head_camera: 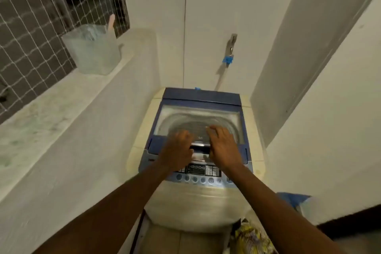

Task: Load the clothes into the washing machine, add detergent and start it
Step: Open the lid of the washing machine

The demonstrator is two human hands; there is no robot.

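Observation:
A top-loading washing machine [198,198] with a cream body and blue top stands in front of me. Its glass lid [198,117] lies flat and closed, the drum showing through it. My left hand [178,150] has its fingers curled over the lid's front handle [201,146]. My right hand [223,148] rests on the lid beside it, fingers spread. The control panel [201,171] with a row of round buttons sits just below my wrists. A heap of yellow patterned clothes [252,237] lies on the floor at the machine's right.
A white ledge [68,97] runs along the left under a netted window and holds a clear plastic bag [92,49]. A tap with a blue hose fitting [228,55] is on the back wall. A blue and white bag [299,202] sits low right.

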